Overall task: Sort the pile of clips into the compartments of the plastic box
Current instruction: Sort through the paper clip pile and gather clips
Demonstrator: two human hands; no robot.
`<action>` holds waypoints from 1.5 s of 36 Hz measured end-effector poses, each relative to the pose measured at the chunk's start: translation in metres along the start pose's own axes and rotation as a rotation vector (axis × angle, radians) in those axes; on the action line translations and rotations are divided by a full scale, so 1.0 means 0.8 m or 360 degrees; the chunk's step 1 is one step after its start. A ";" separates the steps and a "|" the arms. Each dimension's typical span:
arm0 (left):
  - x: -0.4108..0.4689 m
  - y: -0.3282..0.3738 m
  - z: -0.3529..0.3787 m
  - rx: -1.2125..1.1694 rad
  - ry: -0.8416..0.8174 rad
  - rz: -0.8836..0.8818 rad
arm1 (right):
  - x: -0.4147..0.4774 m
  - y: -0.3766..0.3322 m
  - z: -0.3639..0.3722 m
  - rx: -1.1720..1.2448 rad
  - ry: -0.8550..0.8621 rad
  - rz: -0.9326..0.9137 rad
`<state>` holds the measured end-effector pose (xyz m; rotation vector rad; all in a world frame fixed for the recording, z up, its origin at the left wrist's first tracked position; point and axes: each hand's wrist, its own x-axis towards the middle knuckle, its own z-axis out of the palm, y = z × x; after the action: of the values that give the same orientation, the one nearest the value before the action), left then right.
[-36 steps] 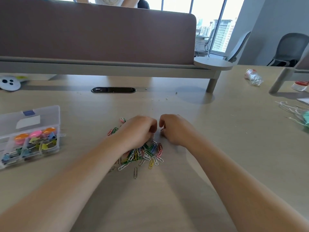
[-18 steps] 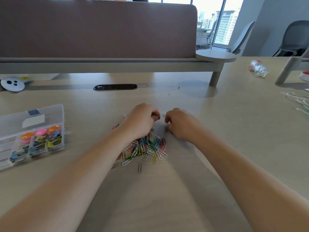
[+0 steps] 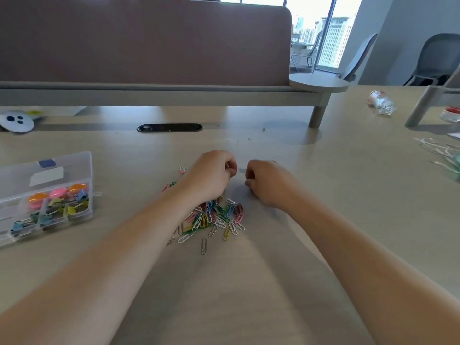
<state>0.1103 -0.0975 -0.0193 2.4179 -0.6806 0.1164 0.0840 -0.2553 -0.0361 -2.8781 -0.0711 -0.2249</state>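
Note:
A pile of coloured paper clips (image 3: 214, 219) lies on the beige table (image 3: 249, 295) in front of me. My left hand (image 3: 211, 176) hovers over the pile's far edge, fingers curled, with a small dark bit at its fingertips. My right hand (image 3: 267, 184) is just to the right of the pile, also curled and pinching something small. The clear plastic box (image 3: 91, 195) sits open at the left; its compartments hold binder clips and round coloured pins.
A few stray clips (image 3: 183, 169) lie beyond the pile and a grey clip (image 3: 203, 246) lies in front of it. Behind are a cable slot (image 3: 169, 127), the desk divider (image 3: 149, 46) and its leg (image 3: 317, 115). A crumpled bottle (image 3: 380, 103) and white cords (image 3: 438, 150) lie at right.
Both hands have drawn slightly back from the pile toward the far side and moved a little apart, uncovering more clips. The pile and the box have not moved.

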 end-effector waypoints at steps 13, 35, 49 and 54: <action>0.012 0.000 0.000 0.0045 -0.0016 -0.0030 | 0.050 0.007 -0.001 0.0068 0.0066 0.0129; -0.014 -0.033 -0.031 0.0058 -0.0028 -0.0138 | 0.051 -0.026 -0.005 -0.0030 -0.0156 0.0076; -0.035 -0.059 -0.034 0.0240 0.0030 -0.0153 | 0.011 -0.061 -0.012 -0.0126 -0.0239 0.0022; -0.035 -0.069 -0.027 0.0381 -0.0071 -0.0137 | 0.002 -0.070 -0.010 -0.0080 -0.0221 -0.0031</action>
<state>0.1157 -0.0350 -0.0387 2.6827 -0.6106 0.1142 0.0808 -0.2035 -0.0141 -2.9410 -0.1207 -0.0309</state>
